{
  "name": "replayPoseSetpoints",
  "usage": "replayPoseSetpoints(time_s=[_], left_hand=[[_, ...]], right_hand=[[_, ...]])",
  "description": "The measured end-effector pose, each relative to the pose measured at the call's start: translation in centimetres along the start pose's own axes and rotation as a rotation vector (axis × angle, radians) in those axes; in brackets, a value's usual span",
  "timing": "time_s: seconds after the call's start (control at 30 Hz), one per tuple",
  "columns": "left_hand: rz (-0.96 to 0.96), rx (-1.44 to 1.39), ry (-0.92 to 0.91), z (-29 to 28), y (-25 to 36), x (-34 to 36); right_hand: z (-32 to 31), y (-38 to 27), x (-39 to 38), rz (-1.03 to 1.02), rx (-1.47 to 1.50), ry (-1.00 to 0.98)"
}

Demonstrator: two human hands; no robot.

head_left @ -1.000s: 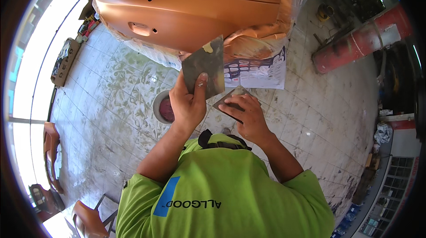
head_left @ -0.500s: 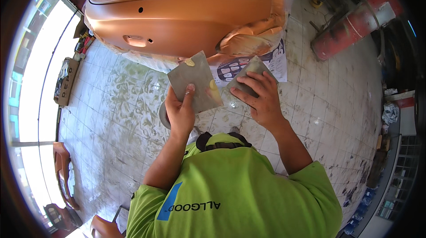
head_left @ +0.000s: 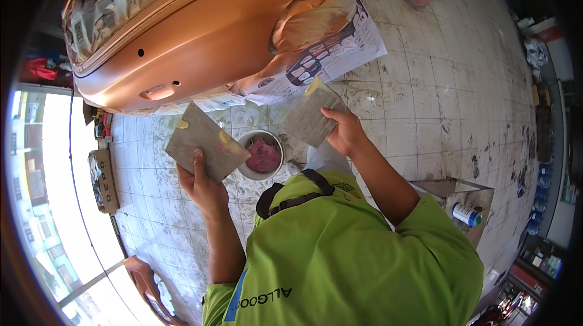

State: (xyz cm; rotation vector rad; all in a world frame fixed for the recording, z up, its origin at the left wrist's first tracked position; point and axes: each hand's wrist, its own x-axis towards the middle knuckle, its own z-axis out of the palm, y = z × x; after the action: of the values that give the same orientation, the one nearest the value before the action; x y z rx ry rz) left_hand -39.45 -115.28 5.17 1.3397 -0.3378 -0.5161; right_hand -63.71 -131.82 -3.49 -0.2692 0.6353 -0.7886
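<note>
My left hand (head_left: 206,189) grips a flat, grey, roughly square plate (head_left: 203,137) by its lower edge, thumb on top. Small yellowish smears, like filler paste, mark its far corner and right part. In my right hand (head_left: 348,133) is a second grey square plate (head_left: 311,114), held by its right side, with a yellow patch at its far corner. The two plates are apart, tilted in front of my chest. Beyond them stands an orange car body (head_left: 206,52) with masked openings; neither plate touches it.
A round bucket (head_left: 280,157) with a pink cloth (head_left: 263,154) sits on the tiled floor between my hands. Printed masking paper (head_left: 364,43) hangs at the car's lower edge. At right is a metal stand (head_left: 443,189) with a white-and-blue can (head_left: 466,213). A cardboard box (head_left: 104,186) stands left.
My view has turned toward the right, bringing the bucket and stand into sight. The plates have moved farther apart. My right fingers, earlier spread over the plate's face, now hold its side.
</note>
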Motion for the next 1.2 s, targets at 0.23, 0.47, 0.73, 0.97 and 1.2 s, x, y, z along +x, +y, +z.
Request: replayPoseSetpoints(time_s=[0.23, 0.47, 0.73, 0.97, 1.2], left_hand=[[-0.155, 0.069, -0.146, 1.4, -2.2, 4.2], [-0.200, 0.185, -0.198, 4.5, -2.3, 9.4], [-0.290, 0.307, -0.301, 6.3, -2.6, 13.6], [-0.344, 0.277, -0.390, 5.4, -3.1, 16.5], [-0.326, 0.369, -0.554, 1.6, -2.6, 19.5]], right_hand=[[1.0, 1.0, 9.3, -0.482, -0.630, 0.139], [6.7, -0.1, 18.3, -1.104, -0.930, 0.323], [9.9, -1.6, 21.2, -1.203, -1.101, 0.421], [11.4, 1.1, 22.1, -1.052, -1.194, 0.550], [9.8, 4.7, 19.1, -1.051, -1.358, 0.570]])
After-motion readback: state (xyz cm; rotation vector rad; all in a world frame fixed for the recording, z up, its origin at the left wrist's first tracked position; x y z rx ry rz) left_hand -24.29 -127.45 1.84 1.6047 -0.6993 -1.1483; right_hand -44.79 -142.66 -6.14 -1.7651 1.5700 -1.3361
